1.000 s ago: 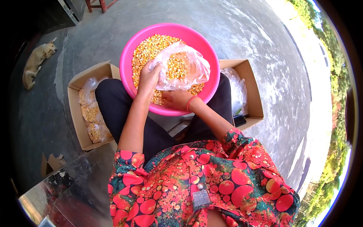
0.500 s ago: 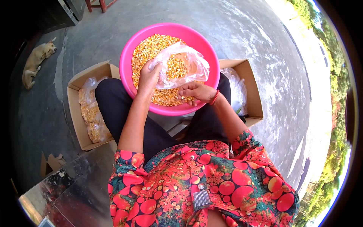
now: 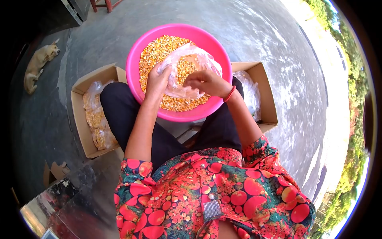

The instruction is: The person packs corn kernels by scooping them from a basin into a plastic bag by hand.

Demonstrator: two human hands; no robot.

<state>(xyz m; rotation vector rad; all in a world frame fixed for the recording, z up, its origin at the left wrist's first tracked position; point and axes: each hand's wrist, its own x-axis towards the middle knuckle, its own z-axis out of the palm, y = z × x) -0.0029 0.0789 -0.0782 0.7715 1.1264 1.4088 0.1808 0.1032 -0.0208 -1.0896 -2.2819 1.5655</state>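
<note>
A pink basin rests over my knees with loose corn kernels in it. Inside the basin, my left hand grips the left edge of a clear plastic bag, whose mouth gapes upward and shows kernels within. Above the lower right part of the bag's mouth is my right hand, with a red bracelet at the wrist. Its fingers are curled and point down toward the bag; what they hold, if anything, is hidden.
Left of my legs, a cardboard box contains bags of corn. Another box with clear plastic bags stands on the right. A dog lies at the far left; red stool legs show at the top.
My right hand has come up out of the kernels at the basin's near side and moved over the bag's mouth. My left hand has kept its hold on the bag.
</note>
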